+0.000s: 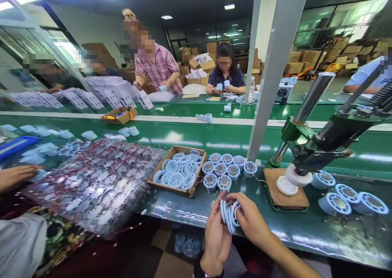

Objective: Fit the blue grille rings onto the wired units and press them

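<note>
My left hand [215, 239] is closed around a small stack of light-blue plastic rings [226, 216], held above the bench's front edge. With thumb and fingers, my right hand [252, 216] grips one more blue ring [235, 213] at the stack's right side. Just beyond my hands, several round blue housings with metal centres [224, 183] stand in rows on the green bench. Left of them is a cardboard tray [191, 193] filled with loose blue rings [176, 180].
A hand press [306, 147] with a white round pad stands at right over a brown base [271, 180]. Further right are more blue housings [335, 203]. A grey post [266, 74] rises behind. At left, a co-worker's hand [18, 178] is beside a plastic-covered stack [101, 180].
</note>
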`<state>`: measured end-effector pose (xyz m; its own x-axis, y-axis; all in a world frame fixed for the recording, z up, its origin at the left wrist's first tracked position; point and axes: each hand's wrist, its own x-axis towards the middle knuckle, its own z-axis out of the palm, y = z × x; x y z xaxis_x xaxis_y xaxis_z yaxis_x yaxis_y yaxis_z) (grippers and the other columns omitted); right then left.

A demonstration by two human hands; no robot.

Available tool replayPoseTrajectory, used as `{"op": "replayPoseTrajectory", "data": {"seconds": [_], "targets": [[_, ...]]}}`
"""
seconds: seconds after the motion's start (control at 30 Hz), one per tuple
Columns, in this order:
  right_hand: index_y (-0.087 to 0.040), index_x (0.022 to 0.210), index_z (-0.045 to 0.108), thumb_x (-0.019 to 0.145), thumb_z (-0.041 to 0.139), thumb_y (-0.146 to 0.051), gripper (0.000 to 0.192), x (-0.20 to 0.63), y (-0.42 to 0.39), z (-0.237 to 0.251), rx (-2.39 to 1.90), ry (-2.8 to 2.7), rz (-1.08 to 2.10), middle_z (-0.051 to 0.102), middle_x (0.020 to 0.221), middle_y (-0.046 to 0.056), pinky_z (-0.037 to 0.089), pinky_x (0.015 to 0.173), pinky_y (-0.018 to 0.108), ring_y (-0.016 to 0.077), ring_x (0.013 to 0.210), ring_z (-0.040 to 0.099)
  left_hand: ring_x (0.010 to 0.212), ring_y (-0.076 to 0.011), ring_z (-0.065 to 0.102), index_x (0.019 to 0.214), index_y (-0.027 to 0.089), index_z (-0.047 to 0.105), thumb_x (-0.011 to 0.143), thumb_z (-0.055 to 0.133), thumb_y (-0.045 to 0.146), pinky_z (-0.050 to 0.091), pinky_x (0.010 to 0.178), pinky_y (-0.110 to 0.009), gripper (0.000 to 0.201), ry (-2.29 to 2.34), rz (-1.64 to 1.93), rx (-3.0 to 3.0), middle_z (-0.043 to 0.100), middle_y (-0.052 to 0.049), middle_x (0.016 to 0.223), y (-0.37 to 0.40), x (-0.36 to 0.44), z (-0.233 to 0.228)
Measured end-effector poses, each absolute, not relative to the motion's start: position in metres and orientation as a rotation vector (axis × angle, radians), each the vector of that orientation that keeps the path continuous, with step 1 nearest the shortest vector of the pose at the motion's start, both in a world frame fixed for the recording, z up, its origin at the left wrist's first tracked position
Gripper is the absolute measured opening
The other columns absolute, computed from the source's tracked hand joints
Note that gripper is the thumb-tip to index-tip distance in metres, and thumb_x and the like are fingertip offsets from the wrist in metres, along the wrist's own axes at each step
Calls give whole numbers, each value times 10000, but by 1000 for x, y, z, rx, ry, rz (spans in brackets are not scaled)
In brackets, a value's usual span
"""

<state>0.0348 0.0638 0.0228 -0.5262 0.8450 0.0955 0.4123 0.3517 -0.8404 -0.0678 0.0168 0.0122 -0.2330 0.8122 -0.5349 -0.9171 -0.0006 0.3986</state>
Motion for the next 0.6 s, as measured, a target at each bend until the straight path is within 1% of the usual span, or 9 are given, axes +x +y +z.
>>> {"op": "replayPoseTrajectory", "data": {"seconds": [0.07,0.13,0.2,0.27,0.37,0.43,0.47,0.53,0.6], "targets": [[-202,1144,626,784,397,6,475,48,61,21,-1198,-2190,980,650,1078,73,515,889,289,184,1000,645,789,-178,740,1060,144,719,895,483,81,561,750,-271,294,759,1554,-309,775,-92,902,17,-54,11],[-209,1173,622,809,412,-1,469,58,58,23,-1303,-2282,881,632,1079,84,514,796,269,187,921,658,748,-187,735,1005,137,733,947,403,152,565,741,-295,335,713,1505,-381,767,-98,836,18,-44,10],[-207,1204,621,824,431,-5,470,66,55,27,-1371,-2367,791,616,1097,101,497,705,256,181,824,662,758,-202,735,979,139,740,980,386,254,568,774,-323,372,671,1476,-406,765,-104,836,17,-37,11],[-187,1251,609,840,445,-13,475,73,51,35,-1383,-2444,719,609,1134,130,493,674,273,198,803,661,802,-209,736,957,142,742,989,408,341,559,840,-339,390,631,1455,-421,770,-107,874,14,-31,12],[-164,1235,633,877,469,-49,410,81,47,47,-1292,-2550,660,639,1128,142,519,761,341,254,922,650,813,-201,730,907,138,740,990,439,364,538,897,-333,385,588,1408,-430,767,-98,862,7,-22,14],[-175,1165,676,887,497,-72,346,87,46,53,-1188,-2612,652,677,1095,120,523,842,381,262,969,631,796,-197,726,874,134,735,1001,422,368,530,915,-339,411,568,1371,-433,762,-96,844,3,-17,15],[-182,1157,685,891,506,-81,336,90,45,55,-1140,-2633,651,688,1111,114,522,875,399,260,985,623,787,-196,725,870,131,733,1009,405,370,528,922,-346,429,561,1355,-433,760,-96,842,2,-14,16],[-198,1222,667,908,506,-102,366,98,42,57,-1074,-2650,647,676,1221,111,512,946,439,264,1062,606,768,-188,724,868,127,731,1020,376,358,529,921,-347,450,558,1338,-431,760,-95,841,-1,-11,17],[-216,1350,590,928,505,-132,439,108,38,56,-1032,-2621,650,595,1381,113,468,1053,474,274,1234,543,749,-176,721,863,132,729,1022,378,334,535,903,-336,435,567,1341,-431,759,-82,827,-3,-11,18]]}}
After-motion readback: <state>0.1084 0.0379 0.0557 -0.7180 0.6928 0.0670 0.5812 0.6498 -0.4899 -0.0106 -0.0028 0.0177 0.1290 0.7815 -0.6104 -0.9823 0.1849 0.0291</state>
